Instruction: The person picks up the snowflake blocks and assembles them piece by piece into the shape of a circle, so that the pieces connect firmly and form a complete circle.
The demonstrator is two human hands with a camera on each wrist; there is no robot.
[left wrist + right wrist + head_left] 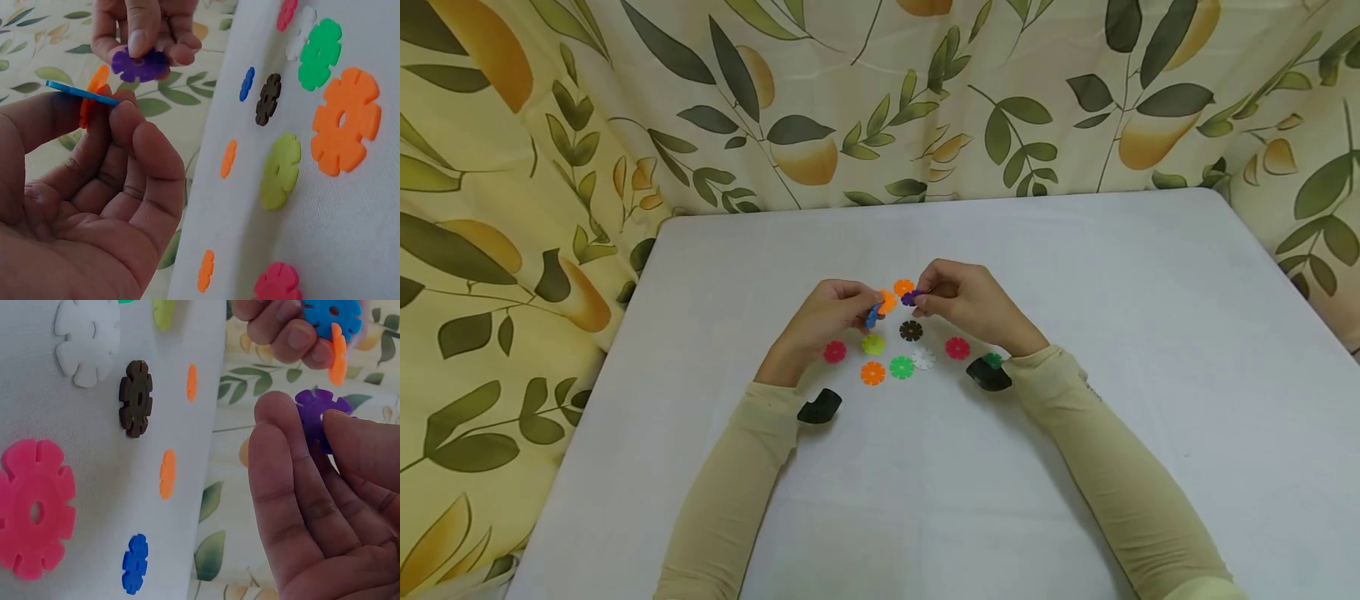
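Note:
The left hand (833, 315) pinches a blue notched disc (81, 92) that is slotted crosswise with an orange disc (94, 100); in the right wrist view the blue disc (332, 317) faces the camera, with the orange one (338, 355) standing out from its edge. Between thumb and fingers, the right hand (973, 300) pinches a purple disc (317, 419). That purple disc (139, 65) is close to the joined pair but apart from it in the left wrist view. Below the hands, a dark brown disc (912, 331) and a yellow-green disc (873, 344) lie flat.
On the white table (925, 467) lie more discs: pink (957, 348), pink (835, 352), orange (872, 372), green (902, 367) and white (923, 358). Blue (135, 564) and orange (167, 474) ones show in the right wrist view. Black wrist devices (820, 407) are at both sleeves. Patterned curtain (850, 100) behind.

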